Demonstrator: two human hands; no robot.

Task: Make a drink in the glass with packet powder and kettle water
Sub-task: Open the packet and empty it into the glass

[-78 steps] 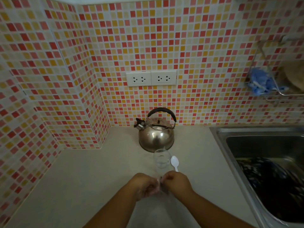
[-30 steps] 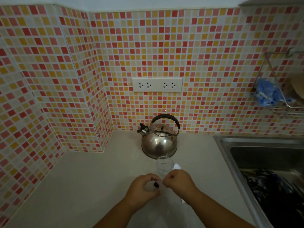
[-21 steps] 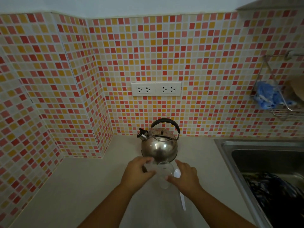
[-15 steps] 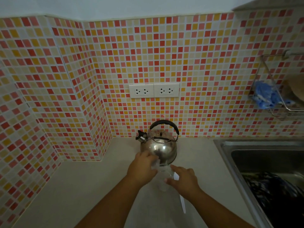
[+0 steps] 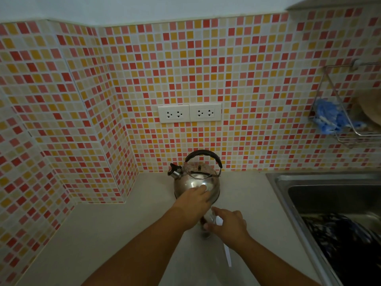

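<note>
A clear glass (image 5: pixel 206 228) stands on the counter in front of a steel kettle (image 5: pixel 192 181) with a black handle. Dark powder shows inside the glass. My left hand (image 5: pixel 192 206) is over the glass, closed on a small pale packet (image 5: pixel 203 187) tipped above it; most of the packet is hidden by my fingers. My right hand (image 5: pixel 228 223) wraps the glass's right side. A white plastic spoon (image 5: pixel 227 255) lies on the counter just right of the glass, its bowl partly under my right hand.
The beige counter (image 5: pixel 115 234) runs to a tiled corner on the left. A steel sink (image 5: pixel 282 182) with dark dishes lies to the right. Two wall sockets (image 5: pixel 189 112) sit above the kettle. A wire rack (image 5: pixel 350 133) holding something blue hangs at the upper right.
Both hands were together on the packet near the counter's front. My left hand has since carried it forward over the glass and tipped it, and my right hand has moved onto the glass.
</note>
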